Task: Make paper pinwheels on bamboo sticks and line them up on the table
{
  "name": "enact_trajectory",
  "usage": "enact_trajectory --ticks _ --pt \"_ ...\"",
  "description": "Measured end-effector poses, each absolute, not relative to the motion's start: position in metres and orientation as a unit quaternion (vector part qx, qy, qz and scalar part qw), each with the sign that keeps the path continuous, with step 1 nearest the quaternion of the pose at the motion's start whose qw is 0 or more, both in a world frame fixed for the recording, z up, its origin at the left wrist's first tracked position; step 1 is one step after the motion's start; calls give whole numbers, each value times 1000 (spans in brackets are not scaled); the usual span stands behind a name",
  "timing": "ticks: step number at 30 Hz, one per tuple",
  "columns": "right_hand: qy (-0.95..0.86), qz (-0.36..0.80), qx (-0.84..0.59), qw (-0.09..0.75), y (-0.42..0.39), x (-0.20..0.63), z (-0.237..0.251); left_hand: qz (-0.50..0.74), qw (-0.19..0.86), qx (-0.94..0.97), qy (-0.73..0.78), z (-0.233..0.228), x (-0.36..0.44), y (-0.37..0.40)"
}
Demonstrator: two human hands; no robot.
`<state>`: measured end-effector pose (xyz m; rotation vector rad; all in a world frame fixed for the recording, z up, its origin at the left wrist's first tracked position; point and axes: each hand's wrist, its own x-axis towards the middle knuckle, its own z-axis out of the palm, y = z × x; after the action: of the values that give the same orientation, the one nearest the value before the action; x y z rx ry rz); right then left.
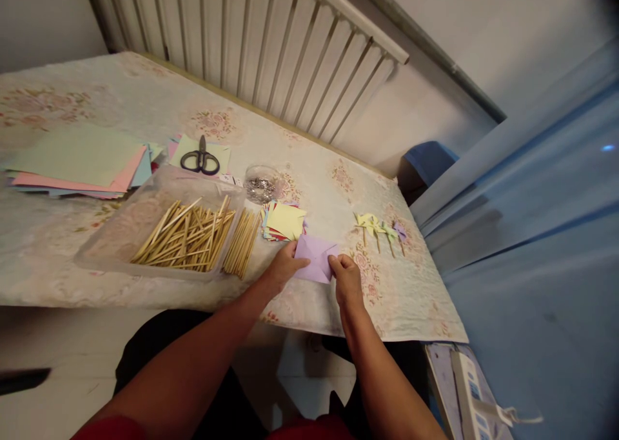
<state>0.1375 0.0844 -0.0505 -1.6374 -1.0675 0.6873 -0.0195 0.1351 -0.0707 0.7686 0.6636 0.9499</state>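
positioning step, i judge: my left hand [284, 267] and right hand [348, 277] pinch purple paper [316, 267] by opposite edges, near-right of the paper stack [284, 220]; next move likely calls for light, even grip.

Radiator [235, 40], blue curtain [532, 246] and power strip [468, 388] around a flowered tablecloth [159, 104].
The pale ribbed radiator stands at 11 to 12 o'clock, beyond the cloth's far edge; a dark bar [454, 71] slants along the wall [532, 27] at 2; the curtain hangs at 3; the white strip, with a white cord [527, 419], lies between 4 and 5; pale floor [72, 343] shows at 8.
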Motion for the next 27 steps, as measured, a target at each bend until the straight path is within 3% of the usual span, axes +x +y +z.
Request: enact_trajectory --ticks 6,18,27 --pt "-439 244 -708 497 86 130 -46 435 765 354 315 -71 -19 135" --pt "-441 286 -686 503 80 134 -48 437 768 346 315 -71 -19 136" --pt "-445 218 -721 484 78 126 -40 439 764 348 320 -75 -18 136"
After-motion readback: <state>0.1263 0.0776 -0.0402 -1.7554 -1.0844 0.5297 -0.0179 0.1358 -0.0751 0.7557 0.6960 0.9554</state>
